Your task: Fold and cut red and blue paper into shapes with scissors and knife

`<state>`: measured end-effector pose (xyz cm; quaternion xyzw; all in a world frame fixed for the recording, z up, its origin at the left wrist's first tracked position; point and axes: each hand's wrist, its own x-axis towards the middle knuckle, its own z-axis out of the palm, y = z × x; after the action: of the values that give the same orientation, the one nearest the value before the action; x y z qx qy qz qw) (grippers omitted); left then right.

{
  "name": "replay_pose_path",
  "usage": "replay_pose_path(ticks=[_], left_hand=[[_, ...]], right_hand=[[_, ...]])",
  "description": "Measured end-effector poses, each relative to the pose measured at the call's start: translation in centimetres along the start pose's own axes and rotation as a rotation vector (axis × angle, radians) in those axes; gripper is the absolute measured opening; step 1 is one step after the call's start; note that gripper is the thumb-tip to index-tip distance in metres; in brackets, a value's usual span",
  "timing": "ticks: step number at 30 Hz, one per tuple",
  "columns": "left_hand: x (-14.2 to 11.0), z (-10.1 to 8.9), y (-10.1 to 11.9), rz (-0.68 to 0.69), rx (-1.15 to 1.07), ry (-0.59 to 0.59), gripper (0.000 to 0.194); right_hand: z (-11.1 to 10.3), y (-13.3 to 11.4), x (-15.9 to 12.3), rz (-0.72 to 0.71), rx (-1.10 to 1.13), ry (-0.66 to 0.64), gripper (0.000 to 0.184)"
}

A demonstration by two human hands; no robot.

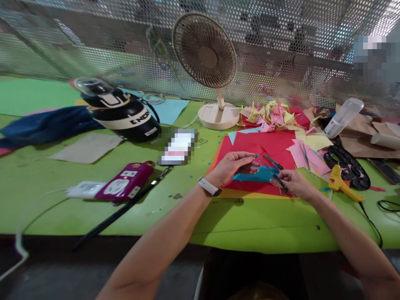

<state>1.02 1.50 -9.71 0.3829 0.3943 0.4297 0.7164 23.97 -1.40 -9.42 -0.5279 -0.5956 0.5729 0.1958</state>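
Note:
My left hand (239,164) pinches a small piece of blue paper (256,156) between thumb and fingertips. My right hand (292,183) is closed around the handles of a pair of scissors (274,161). The scissor blades are apart and point toward the blue piece. Below both hands lies a blue paper strip (256,175) on red paper sheets (246,143). A yellow-orange sheet (259,194) shows from under the red ones. The fingers of my right hand are partly hidden behind the handles.
A fan (208,58) stands behind the sheets, beside a heap of paper scraps (275,116). To the right are a yellow glue gun (342,183), a black palette (346,166) and a clear bottle (343,118). A phone (178,146), purple power strip (126,181) and black bottle (125,114) lie left.

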Motion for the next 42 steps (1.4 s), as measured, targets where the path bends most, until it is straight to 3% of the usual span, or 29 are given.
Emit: replay_pose_path(ticks=[20, 27, 42], left_hand=[[0.1, -0.2, -0.2, 0.004, 0.041, 0.001, 0.011], [0.1, -0.3, -0.2, 0.013, 0.043, 0.005, 0.012], [0.3, -0.2, -0.4, 0.066, 0.013, -0.019, 0.017]], right_hand=[[0.3, -0.9, -0.3, 0.034, -0.043, 0.048, 0.044], [0.1, -0.2, -0.1, 0.005, -0.039, 0.057, 0.042], [-0.1, -0.8, -0.5, -0.004, -0.01, 0.027, 0.044]])
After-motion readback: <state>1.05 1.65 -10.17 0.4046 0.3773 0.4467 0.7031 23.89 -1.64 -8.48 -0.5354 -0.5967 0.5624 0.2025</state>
